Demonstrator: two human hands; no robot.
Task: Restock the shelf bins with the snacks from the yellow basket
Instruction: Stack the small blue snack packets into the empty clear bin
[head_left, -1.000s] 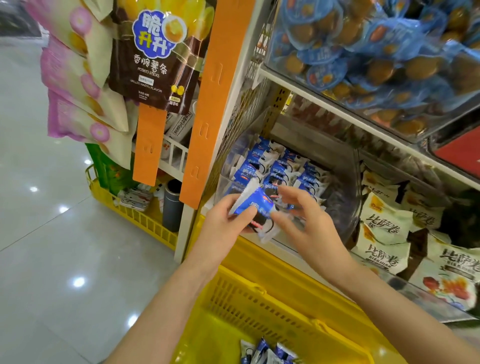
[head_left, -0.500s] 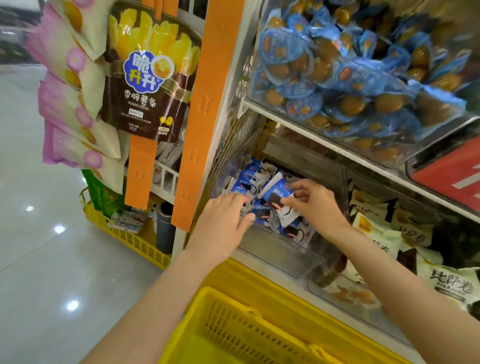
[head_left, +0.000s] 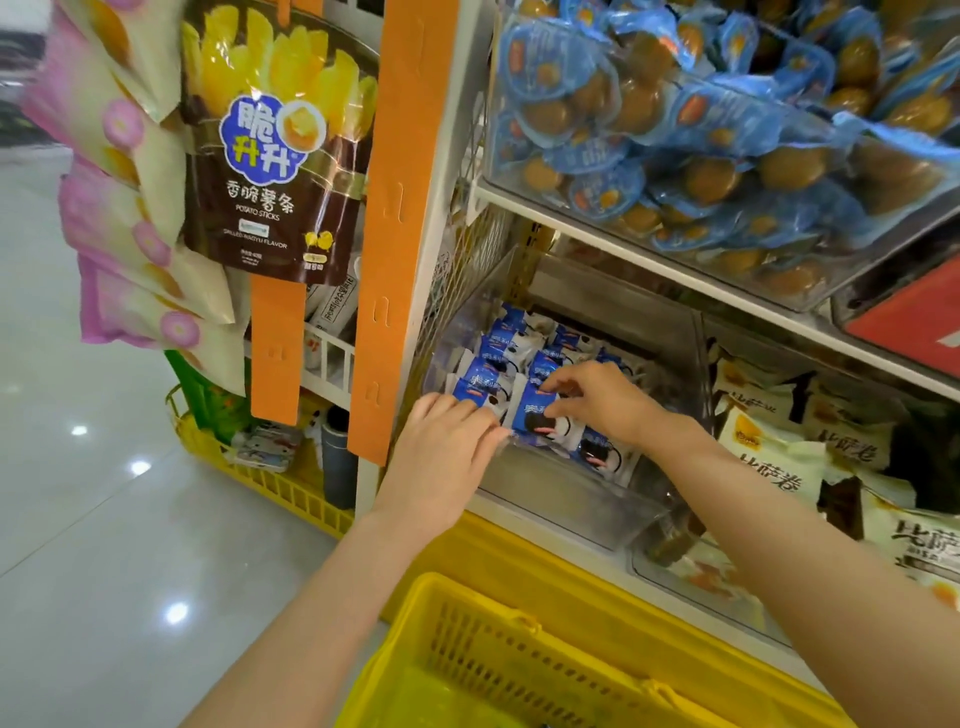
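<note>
A clear plastic shelf bin (head_left: 566, 499) on the lower shelf holds several small blue-and-white snack packets (head_left: 506, 351) in rows. Both my hands are inside its front part. My right hand (head_left: 602, 400) pinches a blue snack packet (head_left: 535, 413) by its top and side, setting it upright in the front row. My left hand (head_left: 447, 441) rests its fingertips against the neighbouring front packet (head_left: 475, 389), its fingers covering the packet's lower edge. The yellow basket (head_left: 498, 649) sits below, under my forearms; its contents are out of view.
An orange hanging strip (head_left: 395, 218) with a brown potato-stick bag (head_left: 275, 150) and pink bags (head_left: 119, 218) hangs left of the bin. A bin of blue egg packs (head_left: 701, 135) is above, cream packets (head_left: 774, 457) to the right, another yellow basket (head_left: 280, 488) on the floor.
My hands carried the packets from in front of the bin into it and are lower and deeper inside now. The view tilted up, so the basket's contents left the frame.
</note>
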